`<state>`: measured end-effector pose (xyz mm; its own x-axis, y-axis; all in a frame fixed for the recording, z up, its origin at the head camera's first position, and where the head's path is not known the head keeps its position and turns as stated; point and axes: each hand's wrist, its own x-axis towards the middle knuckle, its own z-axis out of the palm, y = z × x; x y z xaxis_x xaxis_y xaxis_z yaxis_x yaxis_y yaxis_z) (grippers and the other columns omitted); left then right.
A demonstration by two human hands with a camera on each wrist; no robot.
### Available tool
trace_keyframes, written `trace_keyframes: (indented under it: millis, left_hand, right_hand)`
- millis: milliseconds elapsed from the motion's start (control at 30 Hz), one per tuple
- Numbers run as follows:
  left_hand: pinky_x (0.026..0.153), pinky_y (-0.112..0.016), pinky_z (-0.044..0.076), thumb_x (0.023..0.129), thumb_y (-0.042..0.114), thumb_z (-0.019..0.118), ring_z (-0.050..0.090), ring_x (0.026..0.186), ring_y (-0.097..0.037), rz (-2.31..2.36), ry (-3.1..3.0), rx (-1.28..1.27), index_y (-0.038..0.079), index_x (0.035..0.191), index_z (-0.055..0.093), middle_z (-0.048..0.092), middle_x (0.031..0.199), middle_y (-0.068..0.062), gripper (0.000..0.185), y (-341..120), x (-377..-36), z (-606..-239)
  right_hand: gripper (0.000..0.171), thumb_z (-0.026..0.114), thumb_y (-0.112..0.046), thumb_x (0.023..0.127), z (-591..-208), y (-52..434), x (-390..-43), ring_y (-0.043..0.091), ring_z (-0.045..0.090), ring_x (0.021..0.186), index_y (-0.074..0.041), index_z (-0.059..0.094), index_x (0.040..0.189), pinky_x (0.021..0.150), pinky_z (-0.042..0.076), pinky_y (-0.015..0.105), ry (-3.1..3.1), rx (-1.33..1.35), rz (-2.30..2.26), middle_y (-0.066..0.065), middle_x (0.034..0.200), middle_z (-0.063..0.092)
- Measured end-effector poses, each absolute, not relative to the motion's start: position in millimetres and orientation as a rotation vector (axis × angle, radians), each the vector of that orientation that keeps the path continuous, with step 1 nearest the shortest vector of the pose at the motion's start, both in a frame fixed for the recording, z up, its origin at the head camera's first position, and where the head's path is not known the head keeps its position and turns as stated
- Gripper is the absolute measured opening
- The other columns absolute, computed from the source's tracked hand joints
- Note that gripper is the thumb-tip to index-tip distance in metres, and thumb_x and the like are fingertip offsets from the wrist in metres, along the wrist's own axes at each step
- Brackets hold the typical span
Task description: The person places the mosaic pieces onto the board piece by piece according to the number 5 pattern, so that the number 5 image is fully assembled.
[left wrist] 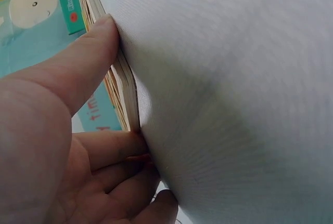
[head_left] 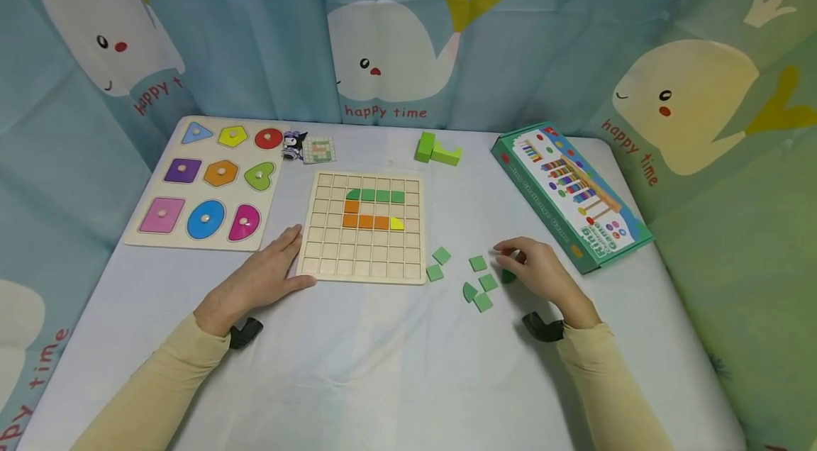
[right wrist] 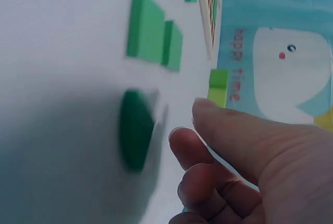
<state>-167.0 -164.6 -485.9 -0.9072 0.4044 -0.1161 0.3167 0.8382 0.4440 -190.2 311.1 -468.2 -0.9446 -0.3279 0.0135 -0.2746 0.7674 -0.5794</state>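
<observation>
- The left hand [head_left: 264, 279] lies flat on the counter [head_left: 383, 366], fingers straight, and holds nothing.
- Its thumb and fingers press against the near left corner of the wooden grid board [head_left: 364, 227]. The left wrist view shows the thumb [left wrist: 83, 63] right on the board's thin edge.
- The grid board sits in the middle of the counter. Green, orange and yellow pieces fill some of its squares.
- The right hand [head_left: 542, 270] hovers just right of the loose green pieces [head_left: 479, 281], which lie on the counter near the board's near right corner.
- Its fingers are curled. The right wrist view shows the fingertips [right wrist: 182, 146] close to a dark green piece [right wrist: 136, 129] but not touching it. So the grip is closed on nothing.
- That dark green piece lies flat on the counter, partly hidden under the hand in the head view [head_left: 507, 276]. It looks blurry up close.
- Two lighter green pieces lie side by side a bit beyond it.
- A shape puzzle board [head_left: 207, 181] with colored shapes lies near the far left corner of the counter.
- A small toy figure [head_left: 294, 145] and a little card [head_left: 319, 149] sit between that board and the grid board, toward the far edge.
- Two green blocks [head_left: 437, 149] sit near the far edge.
- A green game box [head_left: 571, 196] lies along the right edge.
</observation>
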Motion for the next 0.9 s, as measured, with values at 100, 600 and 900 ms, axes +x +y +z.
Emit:
trace_keyframes:
  millis: [100,600,900]
  left_hand:
    - [0.11,-0.051,0.027,0.086,0.036,0.076,0.022,0.141,-0.042,0.632,2.811,0.562,-0.011,0.147,0.03,0.022,0.155,-0.028,0.09,-164.5,-166.8,-485.2]
    - [0.111,-0.051,0.026,0.086,0.035,0.076,0.022,0.142,-0.042,0.641,2.805,0.561,-0.009,0.148,0.03,0.021,0.155,-0.028,0.089,-163.6,-166.6,-486.4]
    - [0.111,-0.051,0.026,0.086,0.036,0.076,0.022,0.142,-0.042,0.651,2.811,0.569,-0.01,0.148,0.029,0.021,0.155,-0.027,0.09,-165.3,-166.9,-487.0]
  right_hand:
    - [0.02,0.071,-0.008,0.09,-468.6,320.8,-181.3,0.016,0.054,0.068,0.001,0.07,0.109,0.055,0.045,0.026,2.87,-0.465,-0.922,0.007,0.091,0.066]
    - [0.022,0.074,-0.006,0.087,-476.7,304.2,-184.2,0.012,0.052,0.066,-0.001,0.072,0.108,0.057,0.045,0.027,2.83,-0.612,-0.943,0.0,0.088,0.062]
    - [0.024,0.074,-0.006,0.087,-477.0,288.2,-193.4,0.014,0.049,0.071,-0.004,0.071,0.111,0.06,0.043,0.029,2.793,-0.666,-0.855,0.002,0.09,0.059]
